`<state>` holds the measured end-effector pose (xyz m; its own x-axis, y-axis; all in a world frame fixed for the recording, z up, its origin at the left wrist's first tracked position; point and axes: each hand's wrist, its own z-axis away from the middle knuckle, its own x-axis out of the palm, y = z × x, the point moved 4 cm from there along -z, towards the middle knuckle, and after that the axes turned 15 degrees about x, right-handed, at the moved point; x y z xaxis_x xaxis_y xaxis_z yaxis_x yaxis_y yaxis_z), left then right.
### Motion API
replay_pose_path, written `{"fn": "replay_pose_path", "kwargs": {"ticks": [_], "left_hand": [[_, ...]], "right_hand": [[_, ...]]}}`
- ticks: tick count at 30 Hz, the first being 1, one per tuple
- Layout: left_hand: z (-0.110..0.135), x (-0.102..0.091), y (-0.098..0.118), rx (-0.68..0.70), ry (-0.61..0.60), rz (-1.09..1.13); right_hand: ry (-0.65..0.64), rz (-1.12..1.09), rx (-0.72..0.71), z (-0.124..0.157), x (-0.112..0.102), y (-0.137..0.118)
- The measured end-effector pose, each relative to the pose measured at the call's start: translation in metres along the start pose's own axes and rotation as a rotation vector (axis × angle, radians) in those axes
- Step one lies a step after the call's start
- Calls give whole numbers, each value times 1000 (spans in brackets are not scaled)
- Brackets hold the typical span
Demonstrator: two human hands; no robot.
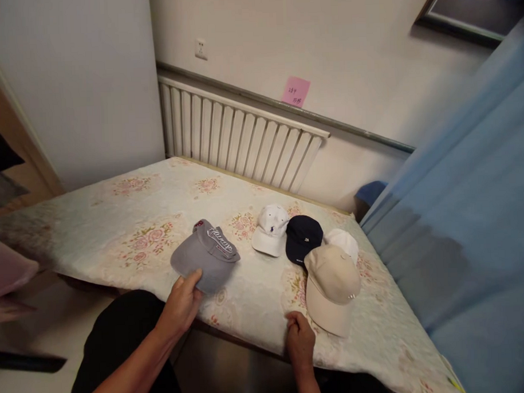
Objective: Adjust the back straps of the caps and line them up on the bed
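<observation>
My left hand (pixel 183 299) grips a grey baseball cap (pixel 204 264) by its brim, thumb on top. White lettering runs across the cap's raised front panel, and the cap is held tilted over the floral cloth. At the near edge of the cloth rests my right hand (pixel 300 335), its fingers curled in with nothing visible in them. Just right of that hand lies a beige cap (pixel 333 274), its brim toward me. Behind it are a black cap (pixel 304 236) and a white cap (pixel 269 230) with a small dark emblem. Another white cap (pixel 344 242) is partly hidden by the beige one.
The floral cloth (pixel 95 225) covers a bed-like surface against a white radiator (pixel 238 134). A blue curtain (pixel 473 212) hangs along the right. On the wall are a pink note (pixel 296 92) and a socket (pixel 200 49). Part of another person (pixel 9 274) shows at far left.
</observation>
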<state>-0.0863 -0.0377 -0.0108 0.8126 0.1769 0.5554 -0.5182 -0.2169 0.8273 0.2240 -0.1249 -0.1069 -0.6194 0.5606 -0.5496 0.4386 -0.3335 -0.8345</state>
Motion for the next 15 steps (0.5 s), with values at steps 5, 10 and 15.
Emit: {"fn": "replay_pose_path", "kwargs": {"ticks": [5, 10, 15], "left_hand": [[5, 3, 6, -23, 61, 185], [6, 4, 14, -58, 120, 286], [13, 7, 21, -151, 130, 301]], "right_hand": [[-11, -42, 14, 0, -1, -1], [-32, -104, 42, 3, -3, -5], [-51, -193, 97, 3, -7, -7]]}}
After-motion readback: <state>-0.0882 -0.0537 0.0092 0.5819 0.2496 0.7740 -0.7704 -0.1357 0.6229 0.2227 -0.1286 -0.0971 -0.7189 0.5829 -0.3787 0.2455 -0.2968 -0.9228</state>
